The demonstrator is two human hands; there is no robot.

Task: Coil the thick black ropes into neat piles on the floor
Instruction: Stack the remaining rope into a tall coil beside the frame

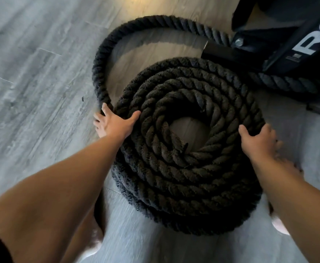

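A thick black twisted rope lies in a round coil [189, 171] on the grey wood floor, several turns wide and stacked, with a bare patch of floor in its middle. A loose length of rope [106, 54] arcs from the coil's left side up and over to the black equipment at the top right. My left hand [113, 123] rests on the coil's left edge where the loose length joins, fingers spread over the rope. My right hand [257, 139] lies on the coil's right edge, fingers curled over the outer turn.
Black gym equipment with white lettering [295, 35] stands at the top right, with its black base bar [223, 54] reaching toward the coil and another stretch of rope [280, 82] under it. Grey wood floor [32, 73] spreads to the left. My knees show at the bottom.
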